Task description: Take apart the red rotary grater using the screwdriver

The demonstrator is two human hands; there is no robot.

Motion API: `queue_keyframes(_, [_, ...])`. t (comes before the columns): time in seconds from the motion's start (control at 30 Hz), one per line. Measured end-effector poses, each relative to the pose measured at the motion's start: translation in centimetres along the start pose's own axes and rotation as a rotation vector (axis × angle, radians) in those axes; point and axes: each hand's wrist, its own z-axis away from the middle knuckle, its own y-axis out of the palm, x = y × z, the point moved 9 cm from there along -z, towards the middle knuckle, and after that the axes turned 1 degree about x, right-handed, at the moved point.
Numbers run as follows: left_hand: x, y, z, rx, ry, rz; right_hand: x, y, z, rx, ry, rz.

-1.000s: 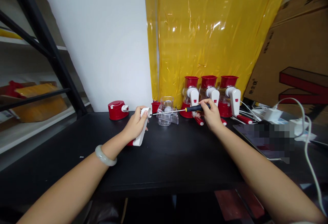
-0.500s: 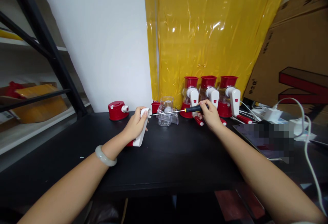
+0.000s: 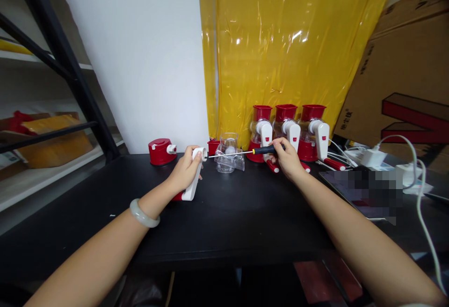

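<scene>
Left wrist: one smooth, rounded bangle (image 3: 144, 214), pale grey-white, glossy, closed ring. Right wrist: unadorned. Both forearms: sleeveless over the visible length. Both hands: ungloved.

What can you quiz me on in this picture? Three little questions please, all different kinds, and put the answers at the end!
1. What does the right hand hold?
A) a spoon
B) a screwdriver
C) a paintbrush
2. True or false: the left hand holds a white crank.
3. How many red-topped machines stand in the row?

Key: 1. B; 2. true; 3. three
</scene>
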Motion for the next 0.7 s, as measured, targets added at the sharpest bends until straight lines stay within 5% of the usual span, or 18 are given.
queue_keyframes(0.7, [0.71, 0.20, -0.14, 0.028, -0.044, 0.071, -0.32, 0.12, -0.21, 0.010, 0.021, -0.057])
